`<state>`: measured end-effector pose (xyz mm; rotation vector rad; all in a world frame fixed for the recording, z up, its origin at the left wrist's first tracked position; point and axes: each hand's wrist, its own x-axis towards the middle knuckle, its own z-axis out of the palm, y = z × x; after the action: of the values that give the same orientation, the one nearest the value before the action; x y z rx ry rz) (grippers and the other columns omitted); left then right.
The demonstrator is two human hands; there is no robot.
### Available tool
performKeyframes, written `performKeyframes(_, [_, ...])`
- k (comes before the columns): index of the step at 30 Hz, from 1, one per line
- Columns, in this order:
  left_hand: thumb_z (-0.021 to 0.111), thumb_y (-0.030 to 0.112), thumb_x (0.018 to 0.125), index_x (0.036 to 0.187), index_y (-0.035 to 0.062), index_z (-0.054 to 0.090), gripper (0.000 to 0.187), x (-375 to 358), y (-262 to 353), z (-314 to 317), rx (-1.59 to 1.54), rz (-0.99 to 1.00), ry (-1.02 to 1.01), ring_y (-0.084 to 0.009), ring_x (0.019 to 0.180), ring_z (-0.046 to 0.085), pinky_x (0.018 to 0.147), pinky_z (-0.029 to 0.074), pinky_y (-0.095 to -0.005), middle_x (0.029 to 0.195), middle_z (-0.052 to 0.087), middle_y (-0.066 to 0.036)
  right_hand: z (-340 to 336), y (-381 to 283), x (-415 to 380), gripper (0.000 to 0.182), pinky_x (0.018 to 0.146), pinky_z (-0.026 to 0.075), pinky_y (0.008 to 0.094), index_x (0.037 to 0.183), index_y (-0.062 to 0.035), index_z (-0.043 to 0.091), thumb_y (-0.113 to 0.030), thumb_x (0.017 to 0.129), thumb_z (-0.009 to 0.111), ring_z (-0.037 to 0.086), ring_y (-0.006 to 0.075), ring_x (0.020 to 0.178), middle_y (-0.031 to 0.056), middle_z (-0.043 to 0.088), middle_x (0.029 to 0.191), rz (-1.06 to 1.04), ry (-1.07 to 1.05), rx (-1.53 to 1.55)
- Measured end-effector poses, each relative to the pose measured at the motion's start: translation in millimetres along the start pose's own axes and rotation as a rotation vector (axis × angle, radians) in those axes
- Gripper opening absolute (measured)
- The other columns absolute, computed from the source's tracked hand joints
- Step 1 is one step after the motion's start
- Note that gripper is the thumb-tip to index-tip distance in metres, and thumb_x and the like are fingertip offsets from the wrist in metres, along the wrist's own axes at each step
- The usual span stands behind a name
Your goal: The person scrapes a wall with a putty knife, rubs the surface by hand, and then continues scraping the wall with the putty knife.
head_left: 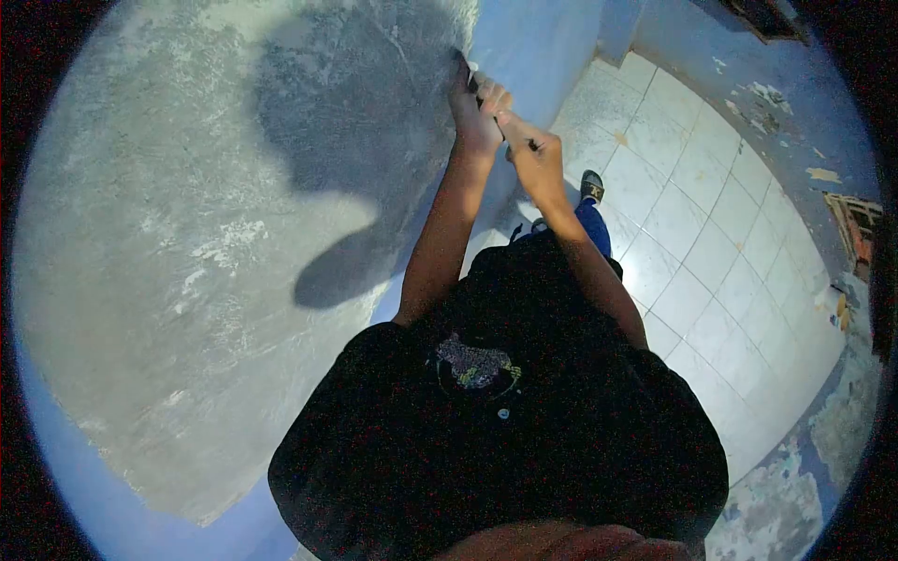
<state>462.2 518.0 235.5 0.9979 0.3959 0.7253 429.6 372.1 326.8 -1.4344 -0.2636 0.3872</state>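
Both of my hands grip one slim dark-handled tool (499, 131) held at a slant close against the wall. My left hand (479, 117) is wrapped around its upper part, right beside the wall. Lower and to the right, my right hand (537, 161) is closed around the near end. The tool's far tip is mostly hidden by my left fingers. It lies where a large rough grey patch (140, 252) of the wall meets blue paint (524, 47). My shadow falls across the grey patch.
White floor tiles (697, 224) extend to the right, and my sandalled foot (592, 187) rests on them. Opposite stands another blue wall (786, 131) with peeling paint. A wooden-looking object (853, 224) is at the far right edge.
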Motion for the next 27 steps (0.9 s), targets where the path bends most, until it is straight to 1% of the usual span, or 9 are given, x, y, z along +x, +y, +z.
performKeyframes(3, [0.041,0.027,0.096,0.080,0.0132,0.048,0.023,17,4,-6,-0.647,-0.307,-0.373,-0.0146,0.063,0.048,0.059,0.044,-0.0306,0.068,0.045,0.000,-8,-9,2,0.035,0.051,0.036,0.0225,0.105,-0.0048,0.070,-0.035,0.091,0.062,0.043,0.0060,0.055,-0.0020,0.052,0.062,0.087,-0.009,-0.006])
performKeyframes(6, [0.040,0.031,0.096,0.077,0.0148,0.046,0.026,2,30,6,-0.611,-0.314,-0.300,-0.0141,0.059,0.045,0.058,0.042,-0.0286,0.065,0.043,0.001,2,-3,-7,0.035,0.051,0.036,0.0226,0.105,-0.0045,0.070,-0.036,0.091,0.062,0.044,0.0063,0.055,-0.0020,0.052,0.062,-0.003,0.037,0.029])
performKeyframes(9, [0.037,0.038,0.096,0.071,0.0173,0.041,0.033,-21,69,56,0.204,-0.030,-0.069,-0.0129,0.054,0.038,0.057,0.037,-0.0267,0.059,0.038,0.003,7,-6,-2,0.036,0.051,0.037,0.0231,0.105,-0.0044,0.070,-0.036,0.091,0.061,0.044,0.0063,0.056,-0.0022,0.051,0.062,-0.025,0.082,0.044])
performKeyframes(15, [0.048,0.026,0.094,0.079,0.0135,0.047,0.019,25,9,-27,-0.712,-0.425,-0.467,-0.0116,0.062,0.046,0.067,0.043,-0.0279,0.068,0.044,0.001,11,0,-5,0.035,0.051,0.037,0.0234,0.105,-0.0041,0.070,-0.035,0.092,0.059,0.044,0.0062,0.056,-0.0019,0.051,0.062,-0.104,0.064,-0.024])
performKeyframes(18, [0.048,0.031,0.093,0.076,0.0140,0.047,0.025,7,-13,4,0.327,0.031,0.022,-0.0128,0.061,0.046,0.062,0.042,-0.0274,0.066,0.044,0.001,4,-16,7,0.034,0.050,0.036,0.0234,0.102,-0.0031,0.071,-0.034,0.091,0.060,0.043,0.0058,0.055,-0.0025,0.050,0.060,0.075,0.034,-0.034])
performKeyframes(20, [0.044,0.038,0.095,0.073,0.0149,0.046,0.032,-17,6,48,0.504,0.389,0.171,-0.0142,0.057,0.044,0.057,0.040,-0.0277,0.061,0.042,0.001,0,-4,2,0.033,0.049,0.034,0.0236,0.099,-0.0020,0.071,-0.033,0.091,0.061,0.043,0.0056,0.054,-0.0031,0.048,0.059,0.011,0.035,-0.048])
performKeyframes(22, [0.042,0.040,0.096,0.071,0.0143,0.046,0.035,-2,6,37,0.140,0.247,0.095,-0.0149,0.055,0.043,0.053,0.039,-0.0284,0.059,0.040,0.001,1,3,2,0.032,0.050,0.034,0.0246,0.094,-0.0003,0.070,-0.031,0.091,0.061,0.042,0.0059,0.055,-0.0028,0.048,0.059,-0.016,0.034,-0.042])
performKeyframes(24, [0.043,0.037,0.096,0.071,0.0122,0.046,0.035,45,-25,-49,-0.732,-0.435,-0.204,-0.0151,0.054,0.044,0.051,0.040,-0.0295,0.059,0.040,0.000,7,4,0,0.032,0.052,0.036,0.0264,0.086,0.0020,0.067,-0.029,0.091,0.060,0.042,0.0067,0.059,-0.0017,0.049,0.060,0.009,0.021,-0.023])
performKeyframes(27, [0.040,0.035,0.097,0.072,0.0101,0.046,0.037,19,15,4,-0.632,-0.311,-0.420,-0.0155,0.054,0.044,0.052,0.041,-0.0318,0.059,0.040,0.000,-4,-10,9,0.026,0.054,0.037,0.0251,0.096,-0.0004,0.069,-0.025,0.091,0.061,0.042,0.0056,0.062,-0.0014,0.051,0.062,0.086,0.007,0.040])
